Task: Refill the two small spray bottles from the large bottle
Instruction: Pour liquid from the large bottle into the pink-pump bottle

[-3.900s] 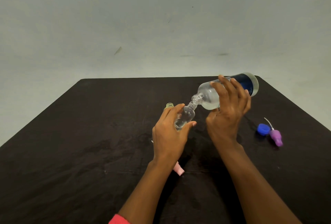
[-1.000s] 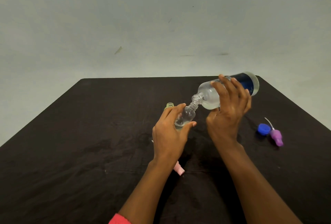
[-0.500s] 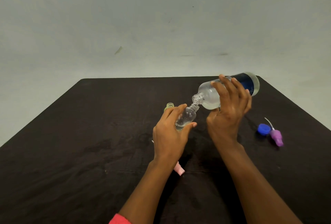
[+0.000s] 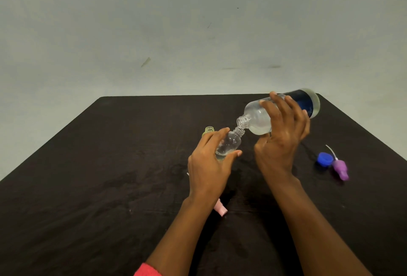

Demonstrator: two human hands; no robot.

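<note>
Two bottles meet neck to neck over the middle of the dark table [image 4: 110, 187]. The large bottle [image 4: 255, 119] is tipped almost flat with its mouth pointing left and down. The small clear bottle [image 4: 229, 143] is tilted up under it, and I cannot tell whether the two rims touch. The right hand [image 4: 279, 141] grasps the large bottle round its middle, fingers curled over the top and thumb beneath. The left hand [image 4: 209, 165] grips the small bottle low on its body, leaving the neck free. A little liquid sits in the small bottle's bottom. The large bottle looks like smooth plastic, part full, so its weight probably slides toward the neck as it tips; a mid-body hold suits it. The small one is likely light, stiff and easily knocked (its narrow mouth leaves little margin for a wandering stream). Just beyond the left fingers stands an open yellow-green bottle [image 4: 209, 130], close enough to be bumped. To the right lie a blue cap [image 4: 324, 159] and a purple spray head [image 4: 340, 168], side by side and apart from the right hand. A pink spray head [image 4: 221, 209] lies partly hidden under the left wrist. The large bottle's base hangs near the table's far right corner, so the freer room is to the left and the near side.
</note>
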